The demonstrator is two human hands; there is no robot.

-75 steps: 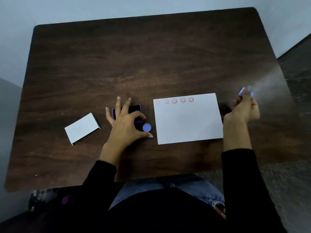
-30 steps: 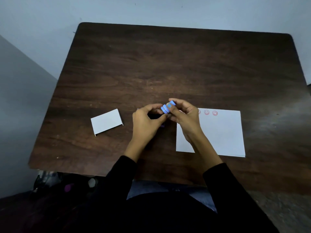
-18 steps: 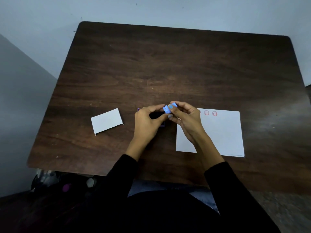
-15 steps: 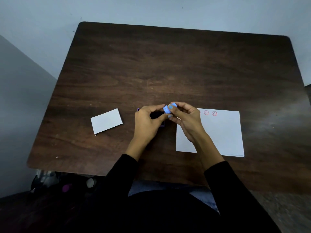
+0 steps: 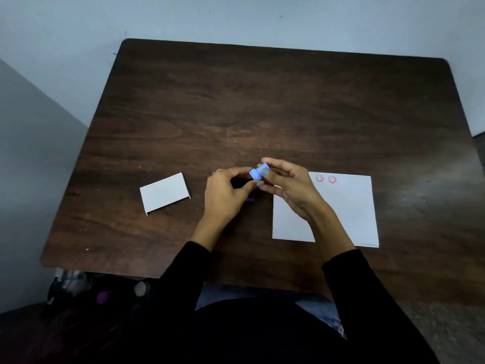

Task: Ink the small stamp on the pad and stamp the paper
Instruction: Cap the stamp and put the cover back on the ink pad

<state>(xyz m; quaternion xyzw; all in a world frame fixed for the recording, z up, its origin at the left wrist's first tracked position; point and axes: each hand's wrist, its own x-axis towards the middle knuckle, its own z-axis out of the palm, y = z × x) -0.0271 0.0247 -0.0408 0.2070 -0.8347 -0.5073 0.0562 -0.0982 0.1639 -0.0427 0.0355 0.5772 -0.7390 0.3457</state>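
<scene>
The small blue stamp (image 5: 258, 172) is held just above the table's middle, pinched from both sides. My left hand (image 5: 225, 195) grips its left end with thumb and forefinger. My right hand (image 5: 291, 190) holds its right end with the fingertips. Under my left hand lies the dark ink pad (image 5: 240, 183) with a purple edge, mostly hidden. To the right lies the white paper (image 5: 346, 208); two red smiley prints (image 5: 325, 179) show along its top edge, and my right hand covers its top left corner.
A white folded card lid (image 5: 164, 192) lies left of the ink pad on the dark wooden table (image 5: 262, 101). A grey wall runs behind and to the left. Dark bags sit on the floor at the lower left.
2.5 s ago my right hand was out right of the paper and my left was at the pad. They have since met over the pad around the stamp; in the last second almost nothing moved.
</scene>
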